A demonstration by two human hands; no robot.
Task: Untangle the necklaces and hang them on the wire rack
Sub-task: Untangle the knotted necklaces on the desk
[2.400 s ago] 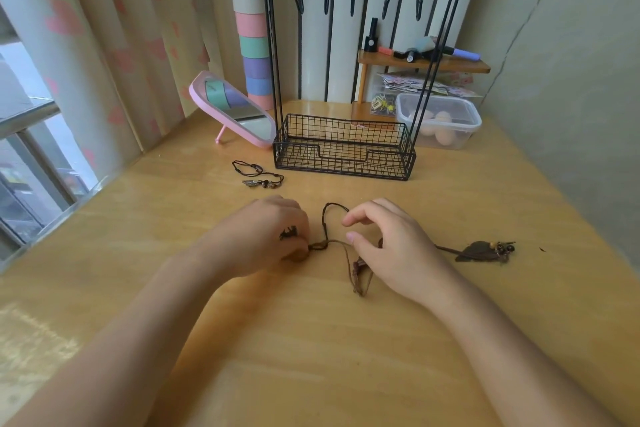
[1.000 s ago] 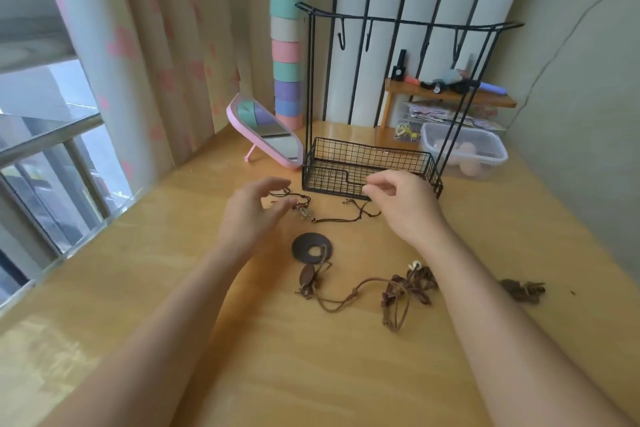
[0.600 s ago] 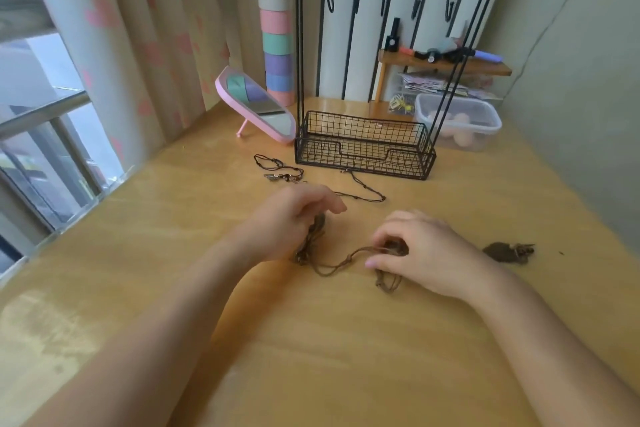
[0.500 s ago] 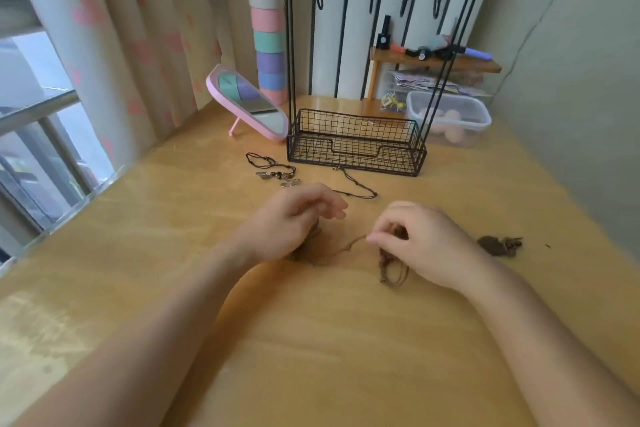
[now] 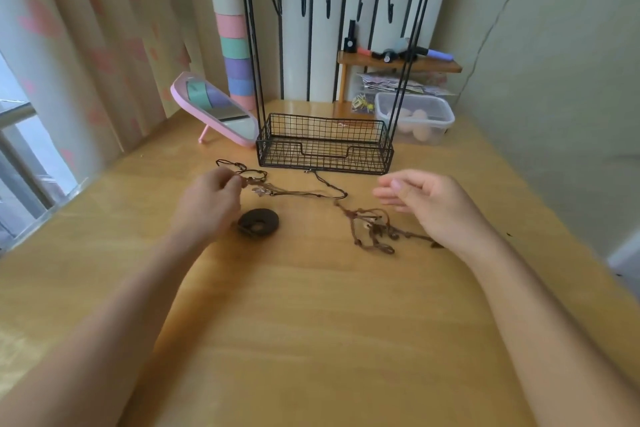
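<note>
While all five hooks (image 5: 328, 7) on the wire rack (image 5: 322, 149) hang bare, the necklaces (image 5: 259, 189) lie strewn on the table (image 5: 311, 340) just in front of its basket, so nothing is hung yet. Before the rack's left corner, the left hand (image 5: 207, 201) pinches a necklace cord (image 5: 247, 180); whose cord I cannot tell. Before its right corner, the right hand (image 5: 429, 201) hovers loose-fingered, holding nothing. Brown knotted cords (image 5: 373, 228) and a round dark pendant (image 5: 258, 222) lie nearer me. Untangling looks partly done, I'd say; all the hanging remains.
</note>
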